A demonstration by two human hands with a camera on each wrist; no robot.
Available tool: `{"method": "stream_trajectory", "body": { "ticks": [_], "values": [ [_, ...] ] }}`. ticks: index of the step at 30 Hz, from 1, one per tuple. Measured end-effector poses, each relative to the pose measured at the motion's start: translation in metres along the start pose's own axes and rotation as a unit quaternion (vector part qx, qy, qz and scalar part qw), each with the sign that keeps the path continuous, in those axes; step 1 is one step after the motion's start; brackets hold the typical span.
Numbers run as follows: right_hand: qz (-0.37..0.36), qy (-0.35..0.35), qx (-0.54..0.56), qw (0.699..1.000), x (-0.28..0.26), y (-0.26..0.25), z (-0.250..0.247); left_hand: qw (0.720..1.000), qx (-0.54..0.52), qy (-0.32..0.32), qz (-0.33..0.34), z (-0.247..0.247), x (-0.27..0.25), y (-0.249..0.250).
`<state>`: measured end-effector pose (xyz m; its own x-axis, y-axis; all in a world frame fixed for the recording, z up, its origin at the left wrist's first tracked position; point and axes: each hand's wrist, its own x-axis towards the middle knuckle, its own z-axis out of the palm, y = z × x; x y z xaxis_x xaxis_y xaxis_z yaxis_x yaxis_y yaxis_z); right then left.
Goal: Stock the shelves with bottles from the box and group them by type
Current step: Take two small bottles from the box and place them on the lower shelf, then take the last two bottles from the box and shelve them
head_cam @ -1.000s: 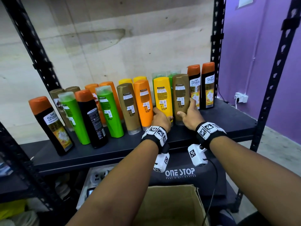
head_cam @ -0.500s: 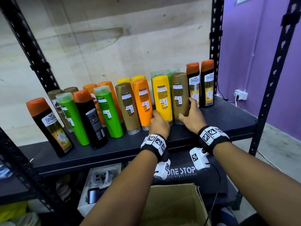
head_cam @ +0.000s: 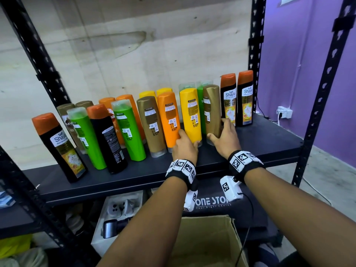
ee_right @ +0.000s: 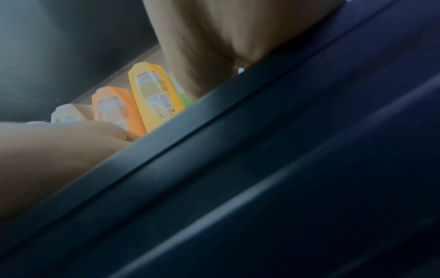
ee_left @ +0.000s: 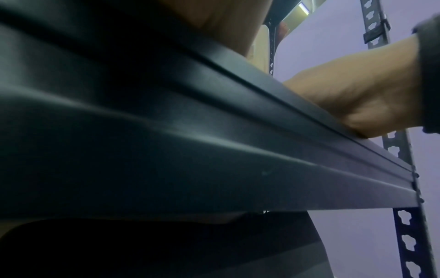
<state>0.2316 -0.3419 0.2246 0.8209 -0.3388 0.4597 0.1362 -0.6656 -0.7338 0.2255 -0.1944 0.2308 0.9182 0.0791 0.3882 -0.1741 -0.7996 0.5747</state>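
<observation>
Centre frame, left hand [head_cam: 184, 146] grips the yellow bottle [head_cam: 190, 114], right hand [head_cam: 225, 138] the gold bottle [head_cam: 212, 110] — shifting either could topple tight-packed neighbours.

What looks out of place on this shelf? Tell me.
The grouping is mixed. A lone Shayla bottle and a black bottle stand at the left, far from the Shayla pair at the right. The right hand grips a gold bottle apart from the other gold ones. Nothing is spilled.
</observation>
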Motion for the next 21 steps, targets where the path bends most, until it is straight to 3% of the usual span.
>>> {"method": "stream_trajectory", "body": {
  "ticks": [9, 16, 21],
  "values": [
    [-0.008, -0.014, 0.023, 1.000, -0.023, 0.000, -0.013, 0.997, -0.055, -0.007, 0.045, -0.011, -0.023, -0.004],
    [-0.072, 0.009, 0.048, 0.996, -0.057, -0.003, -0.022, 0.995, -0.054, 0.016, 0.086, -0.029, -0.051, -0.010],
    [-0.146, 0.008, -0.024, 0.989, -0.075, -0.021, -0.034, 0.992, -0.052, 0.043, 0.107, -0.046, -0.071, -0.018]
  ]
}}
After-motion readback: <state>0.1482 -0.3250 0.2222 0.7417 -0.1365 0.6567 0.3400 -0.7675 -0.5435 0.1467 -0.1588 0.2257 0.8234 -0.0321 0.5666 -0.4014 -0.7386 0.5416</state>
